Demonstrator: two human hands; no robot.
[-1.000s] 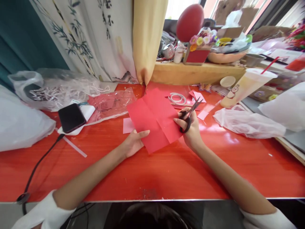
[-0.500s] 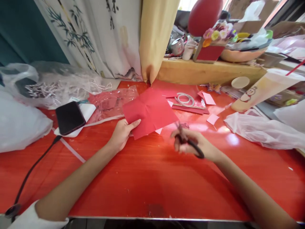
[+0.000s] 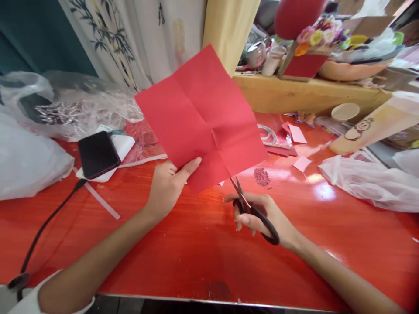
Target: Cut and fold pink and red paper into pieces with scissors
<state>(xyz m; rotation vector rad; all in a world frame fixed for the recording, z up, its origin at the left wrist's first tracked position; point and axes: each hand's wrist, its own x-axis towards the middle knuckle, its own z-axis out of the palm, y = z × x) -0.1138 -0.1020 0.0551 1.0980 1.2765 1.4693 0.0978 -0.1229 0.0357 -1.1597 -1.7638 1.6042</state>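
Above the red tabletop, the left hand pinches the near corner of a creased red paper square, lifted and tilted. The right hand grips black scissors, blades slightly parted just beside the paper's near edge. Held by one corner, the sheet could flop and tear. Far right, a small bowl; contents unclear.
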